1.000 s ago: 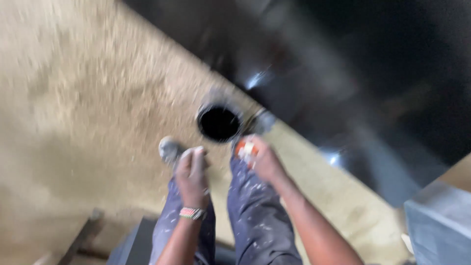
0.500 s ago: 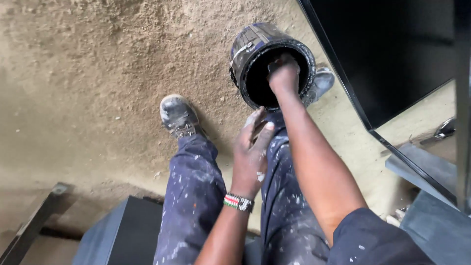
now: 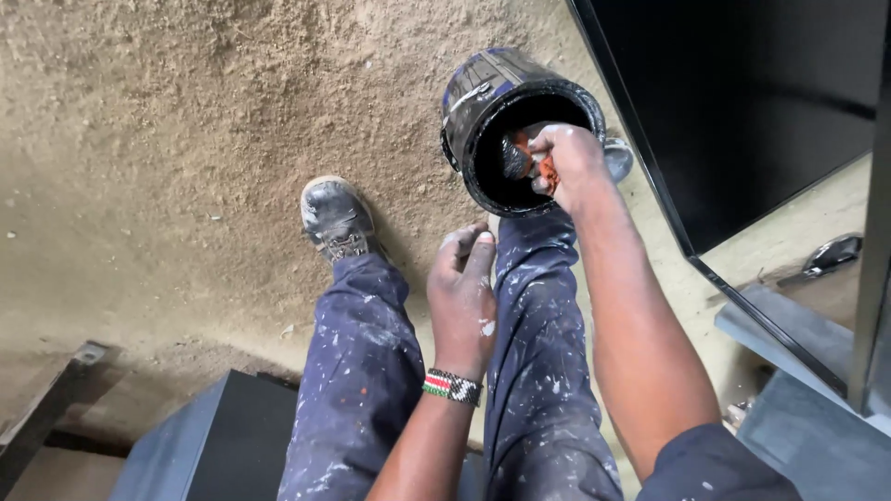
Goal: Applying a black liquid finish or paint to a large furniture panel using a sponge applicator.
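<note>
My right hand [image 3: 571, 160] is closed around a paint brush with an orange handle [image 3: 545, 173]; its dark bristles [image 3: 516, 158] dip into a black paint can [image 3: 483, 97] on the sawdust floor. The can stands just past my right knee. My left hand [image 3: 461, 297] hangs over my right thigh with fingers loosely curled and nothing in it; a beaded band circles its wrist. I wear paint-spattered dark blue trousers [image 3: 357, 371], and my left shoe [image 3: 336, 217] rests on the floor.
A large glossy black panel [image 3: 742, 102] stands at the right, its edge close to the can. A dark box [image 3: 218, 445] sits at the lower left beside a dark metal bar [image 3: 51, 408]. Grey boards [image 3: 798, 343] lie at the lower right. Sawdust covers the floor [image 3: 167, 121].
My right hand has pulled back from deep in the can to its rim, with the brush head now showing. My left hand stays over the thigh. The view has steadied.
</note>
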